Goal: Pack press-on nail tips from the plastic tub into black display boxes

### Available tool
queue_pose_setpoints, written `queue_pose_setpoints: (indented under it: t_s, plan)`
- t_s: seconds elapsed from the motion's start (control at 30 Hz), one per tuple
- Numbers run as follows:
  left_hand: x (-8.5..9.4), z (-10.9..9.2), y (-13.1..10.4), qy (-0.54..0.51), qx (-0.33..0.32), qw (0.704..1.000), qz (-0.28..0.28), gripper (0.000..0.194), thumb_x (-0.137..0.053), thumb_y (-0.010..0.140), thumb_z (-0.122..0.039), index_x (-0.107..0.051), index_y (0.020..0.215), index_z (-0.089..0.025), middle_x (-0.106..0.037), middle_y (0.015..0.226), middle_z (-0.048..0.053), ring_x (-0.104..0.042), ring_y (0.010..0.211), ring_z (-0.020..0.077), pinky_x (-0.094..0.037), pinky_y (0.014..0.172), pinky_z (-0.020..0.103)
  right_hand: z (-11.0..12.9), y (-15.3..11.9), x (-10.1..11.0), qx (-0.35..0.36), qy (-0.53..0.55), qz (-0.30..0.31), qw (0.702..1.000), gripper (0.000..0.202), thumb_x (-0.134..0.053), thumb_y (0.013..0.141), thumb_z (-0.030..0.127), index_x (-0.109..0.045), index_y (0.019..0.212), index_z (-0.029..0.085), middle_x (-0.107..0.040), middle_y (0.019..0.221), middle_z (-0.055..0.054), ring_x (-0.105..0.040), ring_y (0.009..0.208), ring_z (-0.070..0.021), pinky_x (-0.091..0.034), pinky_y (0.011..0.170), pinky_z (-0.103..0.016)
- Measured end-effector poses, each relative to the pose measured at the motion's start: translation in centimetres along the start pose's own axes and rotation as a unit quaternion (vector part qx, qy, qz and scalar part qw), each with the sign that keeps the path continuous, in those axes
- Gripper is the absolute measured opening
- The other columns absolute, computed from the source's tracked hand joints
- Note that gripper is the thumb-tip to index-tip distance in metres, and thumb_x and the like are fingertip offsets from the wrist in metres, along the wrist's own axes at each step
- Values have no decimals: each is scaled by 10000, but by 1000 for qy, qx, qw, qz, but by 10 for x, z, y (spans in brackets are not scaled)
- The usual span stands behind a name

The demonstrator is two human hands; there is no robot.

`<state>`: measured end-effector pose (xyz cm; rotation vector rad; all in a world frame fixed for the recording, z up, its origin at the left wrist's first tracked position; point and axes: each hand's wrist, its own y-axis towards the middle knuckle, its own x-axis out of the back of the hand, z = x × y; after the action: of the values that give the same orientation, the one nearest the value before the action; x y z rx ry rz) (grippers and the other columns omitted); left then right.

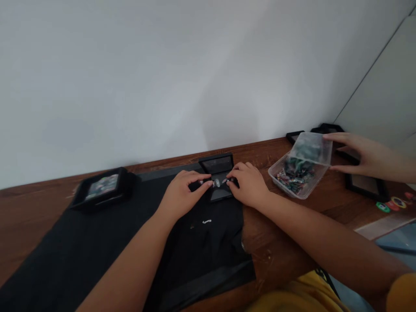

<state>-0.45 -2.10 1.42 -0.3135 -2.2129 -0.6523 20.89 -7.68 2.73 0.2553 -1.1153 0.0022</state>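
Wooden desk (292, 242): open black box (218, 180), hinge toward wall, both hands' fingers (204, 183) pinched on its small silvery piece (217, 183).

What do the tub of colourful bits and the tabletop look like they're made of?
The tub looks like thin clear plastic: you can see its colourful contents through the walls. The tabletop appears to be brown wood or wood-look laminate, with visible grain and a slight sheen; which one I cannot tell.
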Motion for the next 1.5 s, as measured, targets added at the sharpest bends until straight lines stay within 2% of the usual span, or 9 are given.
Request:
queue_pose_setpoints:
  t_s: [0.2, 0.43, 0.7, 0.9, 1.13, 1.5]
  plan:
    - [-1, -3, -1, -5, -15, 1000, -8, 382, -611, 902, -555, -816, 995, -245, -779, 918, 80, -654, 907, 276, -549, 820, 426, 1, 0, 2, -5, -11, -3, 1000, 156, -705, 947, 292, -760, 1038, 178, -696, 1158, -101, -564, 1113, -292, -456, 951, -425]
    - [-6, -12, -1, 13, -59, 998, 16, 347, -593, 933, -478, -822, 1001, -226, -781, 905, 81, -638, 867, 267, -530, 819, 427, 2, -1, 5, -10, -33, -9, 999, 168, -709, 945, 338, -746, 992, 181, -696, 1110, -105, -568, 1086, -294, -446, 922, -419]
    - [0, -8, -1, 16, -20, 1000, 4, 346, -595, 912, -472, -827, 996, -229, -783, 914, 80, -641, 880, 270, -534, 808, 419, 5, -4, 8, 9, -25, 0, 1000, 152, -716, 930, 315, -734, 966, 169, -689, 1038, -104, -570, 1035, -276, -451, 886, -393]
    - [2, -8, -2, 14, -17, 1000, -5, 366, -594, 904, -488, -829, 987, -220, -782, 917, 84, -655, 881, 267, -541, 787, 407, 5, -2, 3, 7, -18, 6, 1000, 154, -710, 932, 241, -757, 1058, 165, -665, 1171, -118, -563, 1108, -283, -463, 955, -412]
    - [0, -5, -1, 17, -15, 1000, 0, 349, -622, 896, -500, -824, 993, -233, -782, 921, 80, -658, 887, 270, -553, 804, 421, 3, -1, -1, 20, -10, 13, 1000, 203, -679, 957, 237, -761, 1136, 185, -660, 1197, -125, -556, 1130, -291, -461, 984, -438]
    - [5, 0, -2, 21, -18, 1000, -8, 347, -643, 877, -514, -822, 1009, -248, -775, 927, 72, -667, 901, 271, -556, 811, 418, 3, -1, 0, 25, -20, 13, 999, 178, -670, 954, 241, -743, 1102, 175, -667, 1195, -116, -541, 1109, -293, -444, 953, -428]
